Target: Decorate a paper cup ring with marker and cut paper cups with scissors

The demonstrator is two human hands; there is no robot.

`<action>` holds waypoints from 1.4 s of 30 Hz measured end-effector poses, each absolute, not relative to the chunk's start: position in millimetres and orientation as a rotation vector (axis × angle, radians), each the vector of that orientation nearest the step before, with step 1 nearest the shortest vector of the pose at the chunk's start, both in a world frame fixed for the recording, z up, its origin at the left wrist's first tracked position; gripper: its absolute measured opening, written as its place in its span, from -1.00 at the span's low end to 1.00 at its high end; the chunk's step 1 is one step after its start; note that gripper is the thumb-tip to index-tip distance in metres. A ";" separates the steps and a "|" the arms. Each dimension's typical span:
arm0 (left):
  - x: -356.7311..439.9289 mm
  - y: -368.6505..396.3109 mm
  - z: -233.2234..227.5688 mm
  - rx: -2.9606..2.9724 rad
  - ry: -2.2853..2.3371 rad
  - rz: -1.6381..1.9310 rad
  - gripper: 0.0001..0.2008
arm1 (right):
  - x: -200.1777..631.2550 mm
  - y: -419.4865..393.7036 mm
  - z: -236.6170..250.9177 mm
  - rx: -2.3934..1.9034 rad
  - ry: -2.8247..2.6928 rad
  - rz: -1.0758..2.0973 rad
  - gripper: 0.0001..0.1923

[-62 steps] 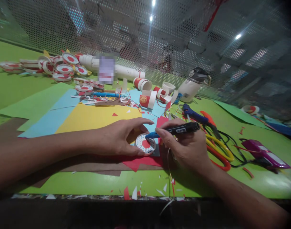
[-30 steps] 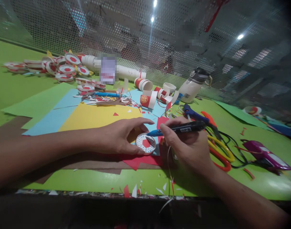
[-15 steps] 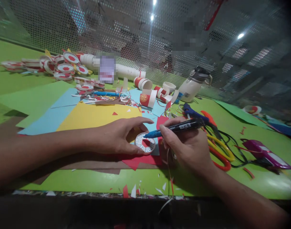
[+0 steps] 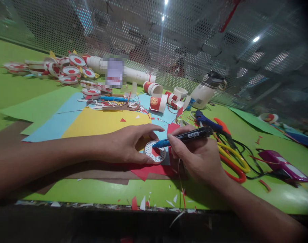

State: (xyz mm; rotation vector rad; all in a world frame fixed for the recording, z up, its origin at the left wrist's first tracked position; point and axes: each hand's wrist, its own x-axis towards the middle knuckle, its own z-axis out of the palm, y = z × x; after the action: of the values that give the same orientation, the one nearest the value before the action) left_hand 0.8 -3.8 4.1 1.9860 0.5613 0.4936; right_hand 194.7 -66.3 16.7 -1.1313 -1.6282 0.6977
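Where the near edge of the green worktop (image 4: 93,194) runs across the bottom, paper scraps (image 4: 144,201) lie scattered along it, and a strip of bare green separates that edge from the sheets farther in. Just beyond the strip, both forearms come in from the near corners and meet close to the middle. The left hand (image 4: 126,145) lies on its side with thumb and forefinger curved around a small round disc (image 4: 155,152), white-rimmed with a red centre, pinning it on a red sheet (image 4: 146,170) laid over brown paper (image 4: 93,172). The right hand (image 4: 196,157) is closed on a black marker (image 4: 186,136), whose blue tip touches the disc's far rim. Right of that hand, scissors (image 4: 232,158) with yellow and red handles and a black cord crowd the surface, with a purple tool (image 4: 280,165) near the right edge. Left of the hands, yellow paper (image 4: 103,123), blue and green sheets lie flat and low, toward the left edge. Farther in stand cut red-and-white paper cups (image 4: 157,101) and a white bottle (image 4: 207,89). At the far left corner sits a pile of finished discs (image 4: 65,69), backed by a perforated metal screen (image 4: 169,40) along the far edge.
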 end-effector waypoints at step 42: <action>-0.3 -4.2 6.9 2.020 0.656 0.459 -0.28 | 196.8 -65.5 25.2 -1.207 -1.498 0.465 -0.81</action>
State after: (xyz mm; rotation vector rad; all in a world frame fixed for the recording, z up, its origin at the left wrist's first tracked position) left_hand -0.3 -4.2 6.9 2.0204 0.6559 0.4587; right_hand 196.8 -65.5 25.2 -1.2071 -1.4984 0.4648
